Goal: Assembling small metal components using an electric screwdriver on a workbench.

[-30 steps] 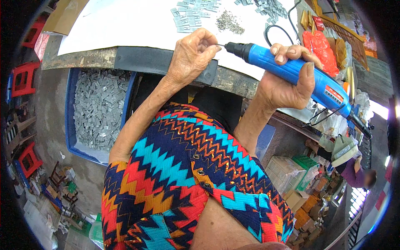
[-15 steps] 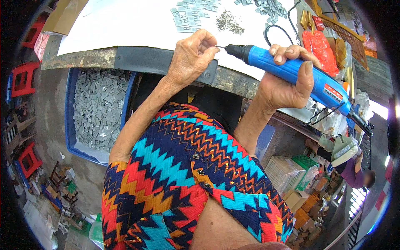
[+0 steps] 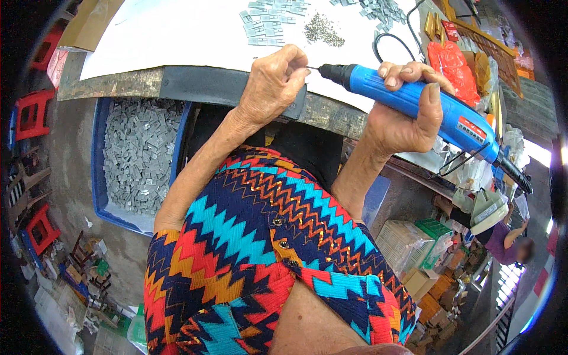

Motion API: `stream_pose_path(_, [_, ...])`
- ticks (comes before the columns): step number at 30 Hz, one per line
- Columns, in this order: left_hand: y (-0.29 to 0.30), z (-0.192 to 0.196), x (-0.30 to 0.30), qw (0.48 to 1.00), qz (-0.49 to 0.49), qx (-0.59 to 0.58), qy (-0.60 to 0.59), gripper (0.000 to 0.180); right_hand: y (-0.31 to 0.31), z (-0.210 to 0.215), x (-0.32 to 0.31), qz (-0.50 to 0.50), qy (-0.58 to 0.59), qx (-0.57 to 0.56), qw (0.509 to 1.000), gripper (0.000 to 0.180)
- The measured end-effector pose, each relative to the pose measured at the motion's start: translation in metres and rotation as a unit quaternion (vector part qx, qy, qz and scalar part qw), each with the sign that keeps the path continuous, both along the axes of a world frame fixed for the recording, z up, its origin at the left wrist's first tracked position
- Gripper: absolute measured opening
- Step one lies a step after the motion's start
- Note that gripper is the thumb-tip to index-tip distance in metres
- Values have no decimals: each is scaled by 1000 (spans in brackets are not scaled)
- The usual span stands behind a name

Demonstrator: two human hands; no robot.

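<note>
My right hand (image 3: 402,127) is wrapped round a blue electric screwdriver (image 3: 404,97), held level with its black nose toward the left. Its thin bit (image 3: 313,68) reaches to the fingertips of my left hand (image 3: 271,86), which is closed in a pinch above the table's front edge. Whatever sits between those fingertips is hidden or too small to make out. Beyond my hands, a heap of small screws (image 3: 323,31) lies on the white table covering (image 3: 171,35). Beside it are grey flat pieces (image 3: 266,26) set out in rows, and a loose pile of similar pieces (image 3: 384,13).
Below the table at left stands a blue bin (image 3: 102,204) full of grey pieces (image 3: 142,157). A black cable (image 3: 391,36) loops over the tabletop. Red plastic bags (image 3: 452,71) lie at the right, red stools (image 3: 35,112) stand far left, and another person (image 3: 503,245) is at far right.
Both hands and the screwdriver hold nearly the same place, with only a slight shift. The other person at far right has moved an arm.
</note>
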State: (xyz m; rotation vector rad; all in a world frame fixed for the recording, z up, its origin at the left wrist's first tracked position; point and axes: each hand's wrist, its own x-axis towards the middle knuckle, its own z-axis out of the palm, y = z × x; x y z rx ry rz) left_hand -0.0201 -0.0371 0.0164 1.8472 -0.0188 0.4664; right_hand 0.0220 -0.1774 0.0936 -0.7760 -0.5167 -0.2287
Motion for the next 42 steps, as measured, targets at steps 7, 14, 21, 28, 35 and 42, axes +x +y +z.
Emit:
stream_pose_path(7, [1, -2, 0, 1000, -8, 15, -23, 10, 2, 0, -1, -9, 6, -16, 1000, 19])
stream_pose_path(14, [4, 1, -1, 999, -30, 9, -19, 12, 3, 2, -3, -22, 8, -27, 999, 19])
stream_pose_path(21, [27, 4, 5, 990, 33, 120, -67, 14, -2, 5, -2, -23, 4, -19, 1000, 19])
stream_pose_path(28, [43, -14, 24, 930, 81, 348, -86, 17, -1, 2, -1, -23, -3, -34, 999, 20])
stream_pose_path(35, [39, -17, 28, 914, 75, 391, -77, 17, -6, 1, -3, -23, 8, -72, 997, 20])
stream_pose_path(42, [36, -17, 29, 918, 61, 384, -82, 15, -5, 2, -3, -29, 10, -55, 998, 21])
